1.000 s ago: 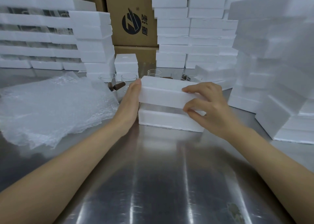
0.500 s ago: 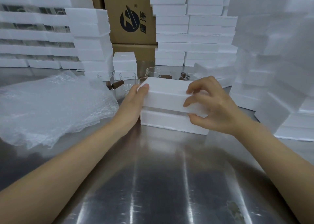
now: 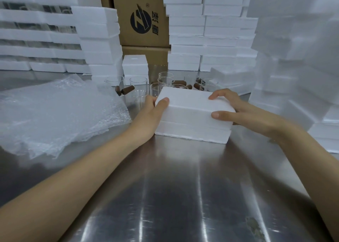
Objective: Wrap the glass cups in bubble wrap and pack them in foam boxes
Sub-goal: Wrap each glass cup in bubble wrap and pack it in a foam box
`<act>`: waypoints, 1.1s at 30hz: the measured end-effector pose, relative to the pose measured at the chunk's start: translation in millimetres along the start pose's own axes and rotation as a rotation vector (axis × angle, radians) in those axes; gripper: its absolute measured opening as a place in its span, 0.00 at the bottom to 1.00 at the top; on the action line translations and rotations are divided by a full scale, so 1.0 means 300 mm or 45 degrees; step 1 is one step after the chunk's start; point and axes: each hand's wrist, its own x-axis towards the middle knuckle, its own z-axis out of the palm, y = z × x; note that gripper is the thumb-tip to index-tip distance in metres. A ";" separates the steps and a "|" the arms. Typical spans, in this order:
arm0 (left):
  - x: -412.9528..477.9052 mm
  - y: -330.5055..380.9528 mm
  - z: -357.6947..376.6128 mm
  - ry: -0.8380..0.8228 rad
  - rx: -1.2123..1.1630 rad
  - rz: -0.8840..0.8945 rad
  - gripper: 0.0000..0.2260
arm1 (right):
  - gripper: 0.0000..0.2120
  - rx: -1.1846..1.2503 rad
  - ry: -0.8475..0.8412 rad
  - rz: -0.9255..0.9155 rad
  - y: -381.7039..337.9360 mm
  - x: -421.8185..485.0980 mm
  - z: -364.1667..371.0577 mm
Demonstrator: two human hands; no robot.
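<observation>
A white foam box [image 3: 190, 129] sits on the steel table [image 3: 165, 195] at the centre, and its foam lid [image 3: 187, 104] lies on top of it. My left hand [image 3: 150, 115] grips the lid's left end, thumb on the top. My right hand [image 3: 236, 109] grips the lid's right end, fingers over the top edge and thumb on the front face. Several clear glass cups [image 3: 138, 87] with brown handles stand just behind the box. A pile of bubble wrap sheets [image 3: 55, 113] lies to the left.
Tall stacks of white foam boxes [image 3: 297, 67] rise at the right, the back [image 3: 207, 30] and the left [image 3: 97, 39]. A brown cardboard carton [image 3: 141, 15] with a dark logo stands behind. A small foam block [image 3: 135, 65] sits behind the cups.
The lid, held above the box a second ago, has come down onto it. My right hand has shifted from the lid's front corner to its right end.
</observation>
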 end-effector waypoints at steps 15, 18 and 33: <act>0.015 0.008 0.005 -0.058 -0.674 -0.256 0.17 | 0.35 0.067 0.117 -0.091 0.077 0.026 0.050; 0.017 0.010 0.002 -0.078 -0.757 -0.301 0.17 | 0.39 -0.006 0.064 -0.097 0.082 0.031 0.055; -0.001 0.014 -0.018 -0.307 -0.844 -0.297 0.32 | 0.30 0.117 0.089 -0.050 0.082 0.041 0.060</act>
